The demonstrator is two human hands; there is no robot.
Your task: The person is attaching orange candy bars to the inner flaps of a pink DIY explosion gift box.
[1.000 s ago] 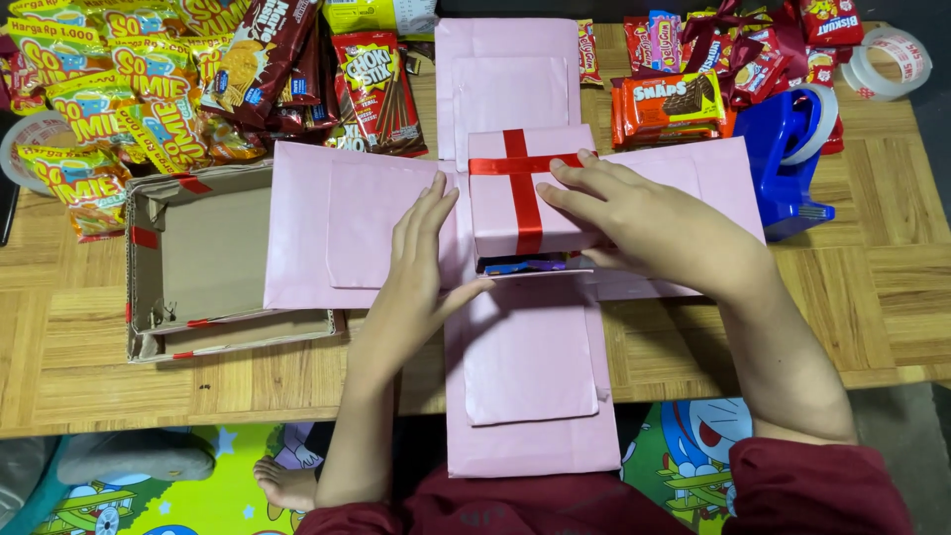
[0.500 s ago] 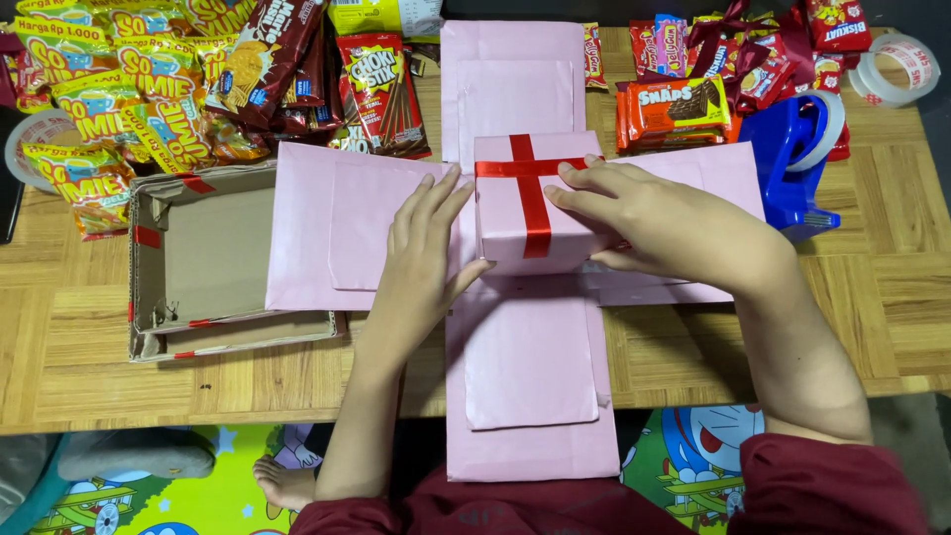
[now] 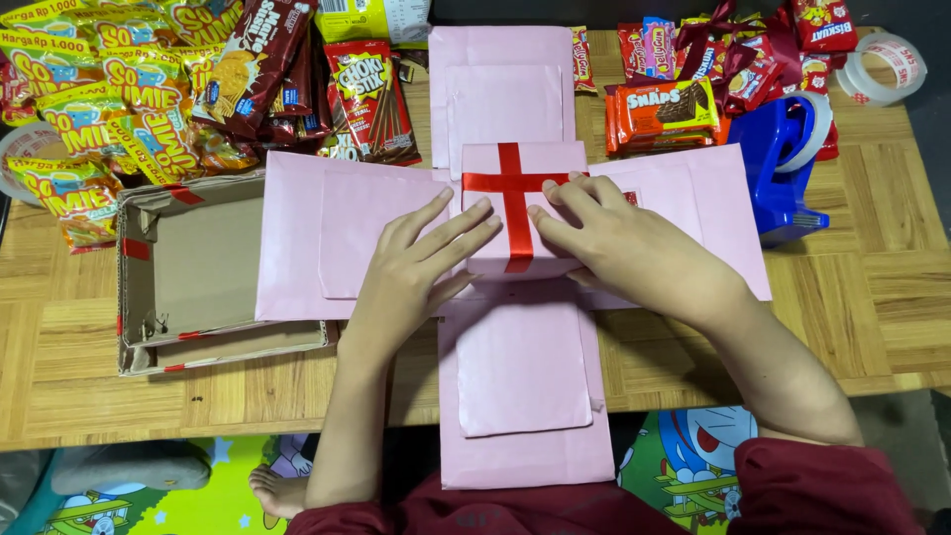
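Change: since a second ago the pink lid (image 3: pixel 523 203) has come down flush onto the flaps, hiding the dark gap under its near edge; both hands have stayed on it.
Cardboard tray (image 3: pixel 203 272): one, open, on the left of the bench (image 3: pixel 882 297).
Left hand (image 3: pixel 416 263): fingers spread flat, pressing the lid's left side, gripping nothing.
Lid: one, square, pale pink, crossed by red ribbon, at the centre of the unfolded pink box (image 3: pixel 520 396).
Flaps: four, each with a paper pocket.
Right hand (image 3: pixel 619 243): fingers extended flat on the lid's right side.
Tape dispenser (image 3: pixel 783 163): one, blue, just beside the right flap.
Tape roll (image 3: pixel 882 64): one, far right corner.
Room: near flap overhangs the bench edge; snack packets (image 3: pixel 119 89) crowd the far side.
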